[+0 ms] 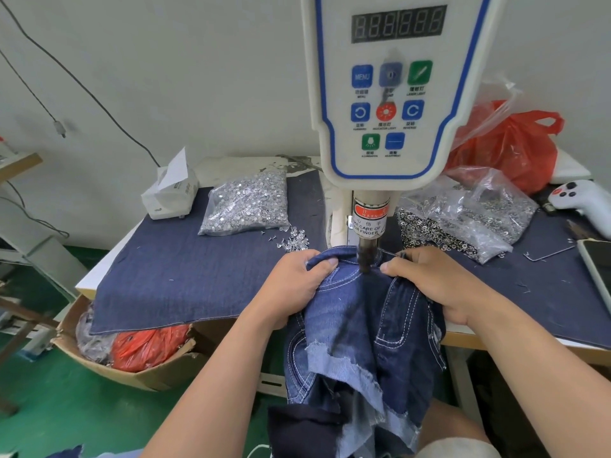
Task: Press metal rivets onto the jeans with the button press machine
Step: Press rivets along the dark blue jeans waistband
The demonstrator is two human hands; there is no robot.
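Note:
Blue jeans [350, 325] with white stitching hang off the table's front edge, their top bunched under the press. My left hand [297, 285] grips the denim left of the dark plunger [365, 256], thumb on top of the fold. My right hand [436, 282] grips the denim on the right, thumb tip close beside the plunger. The plunger is down on the fabric. The white button press machine [390, 104] with its blue-edged control panel rises right behind. No rivet shows under the plunger.
A bag of silver rivets [248, 203] lies back left with loose ones [292, 241] spilled nearby. Bags of ring parts [463, 216] lie right, a red bag [509, 147] behind them. A tissue box [170, 196], a white handheld device [582, 200], a cardboard box [125, 352] on the floor.

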